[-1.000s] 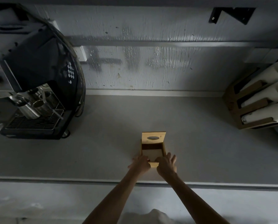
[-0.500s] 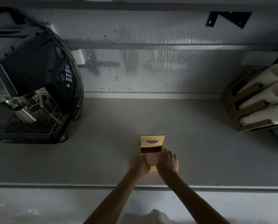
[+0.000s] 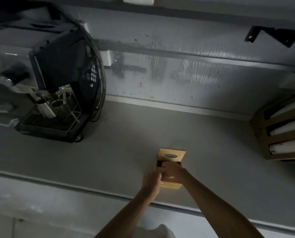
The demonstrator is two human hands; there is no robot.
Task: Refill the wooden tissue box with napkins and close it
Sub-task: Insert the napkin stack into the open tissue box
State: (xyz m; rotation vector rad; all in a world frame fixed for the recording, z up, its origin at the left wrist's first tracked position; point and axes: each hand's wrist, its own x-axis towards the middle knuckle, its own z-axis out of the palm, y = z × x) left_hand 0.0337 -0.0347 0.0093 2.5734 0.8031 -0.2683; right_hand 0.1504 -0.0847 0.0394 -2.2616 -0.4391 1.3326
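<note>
Wooden tissue box (image 3: 171,183) runs 12-to-6 on the tabletop (image 3: 109,160), right hand (image 3: 173,170) curled inside, left hand (image 3: 152,182) clamped at 9 o'clock.

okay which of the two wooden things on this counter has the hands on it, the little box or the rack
The small wooden tissue box near the counter's front edge: both the left hand and right hand are on it. The wooden rack of white rolls at far right stands untouched.
</note>
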